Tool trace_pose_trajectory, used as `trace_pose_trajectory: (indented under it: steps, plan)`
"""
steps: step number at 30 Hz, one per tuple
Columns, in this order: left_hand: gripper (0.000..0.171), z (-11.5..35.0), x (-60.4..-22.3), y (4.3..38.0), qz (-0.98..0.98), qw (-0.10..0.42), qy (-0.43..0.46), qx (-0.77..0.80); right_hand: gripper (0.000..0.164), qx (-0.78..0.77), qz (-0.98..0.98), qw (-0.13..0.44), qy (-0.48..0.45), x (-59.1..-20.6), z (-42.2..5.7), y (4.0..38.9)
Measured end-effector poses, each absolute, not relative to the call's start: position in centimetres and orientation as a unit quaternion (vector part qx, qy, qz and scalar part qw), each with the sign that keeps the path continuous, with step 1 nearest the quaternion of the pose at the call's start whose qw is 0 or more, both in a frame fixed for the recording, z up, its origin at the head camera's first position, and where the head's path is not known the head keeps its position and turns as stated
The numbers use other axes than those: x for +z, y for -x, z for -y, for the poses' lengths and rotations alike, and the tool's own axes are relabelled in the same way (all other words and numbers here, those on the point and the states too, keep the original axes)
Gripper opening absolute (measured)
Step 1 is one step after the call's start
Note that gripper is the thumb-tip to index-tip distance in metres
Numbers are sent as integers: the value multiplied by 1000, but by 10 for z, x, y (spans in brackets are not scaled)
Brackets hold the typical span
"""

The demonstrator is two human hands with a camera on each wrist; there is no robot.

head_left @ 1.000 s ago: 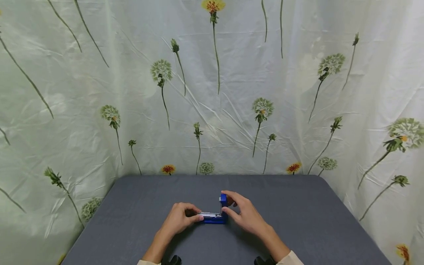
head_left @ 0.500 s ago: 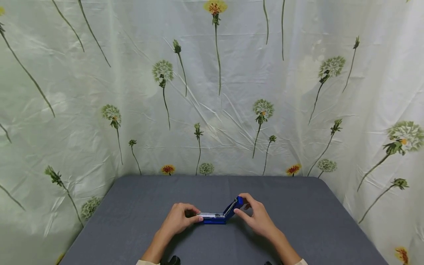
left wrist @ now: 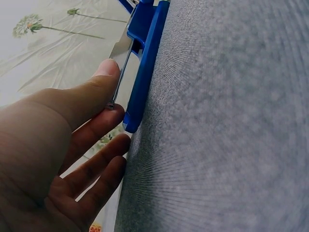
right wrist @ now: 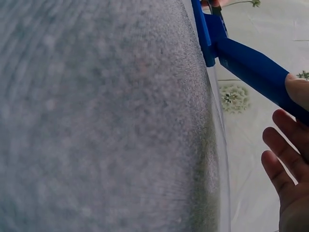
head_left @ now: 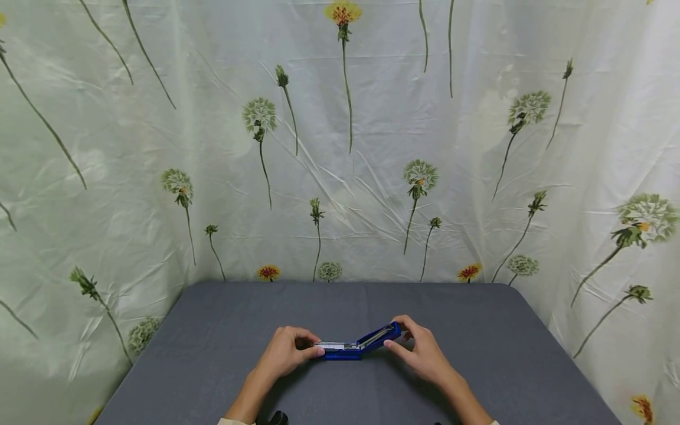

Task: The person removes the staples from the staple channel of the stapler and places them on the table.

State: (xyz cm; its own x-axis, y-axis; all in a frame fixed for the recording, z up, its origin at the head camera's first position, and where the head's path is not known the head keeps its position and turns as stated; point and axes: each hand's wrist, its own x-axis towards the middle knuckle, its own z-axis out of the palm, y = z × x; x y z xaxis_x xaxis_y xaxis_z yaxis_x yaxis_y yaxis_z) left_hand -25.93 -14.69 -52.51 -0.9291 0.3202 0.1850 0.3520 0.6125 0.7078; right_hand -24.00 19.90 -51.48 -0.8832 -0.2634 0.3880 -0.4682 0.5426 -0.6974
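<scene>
A blue stapler (head_left: 342, 356) stands on the grey table with its top cover (head_left: 379, 336) swung back to the right, baring the metal staple channel (head_left: 340, 346). With thumb and forefinger my left hand (head_left: 289, 350) pinches the free left end of that channel; in the left wrist view the channel sits a little above the blue base (left wrist: 144, 72). My right hand (head_left: 422, 352) pinches the tip of the raised cover between thumb and fingers. The right wrist view shows the cover (right wrist: 256, 70) slanting away from the base, the other fingers spread beneath it.
The grey cloth-covered table (head_left: 255, 301) extends around the stapler on all sides. Behind it hangs a pale curtain (head_left: 372, 147) printed with dandelions. A dark object (head_left: 278, 418) shows beside the left wrist at the bottom edge.
My right hand has swung the stapler's cover from upright down to the right, to a low slant. My left hand has stayed at the channel's end.
</scene>
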Motion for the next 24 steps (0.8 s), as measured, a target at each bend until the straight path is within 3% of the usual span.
trace_pose_trajectory:
  steps: [24]
  plan:
    - [23, 147, -526, 258, 897, 13, 189, -399, 31, 416, 891, 65, -169, -525, -214, 239]
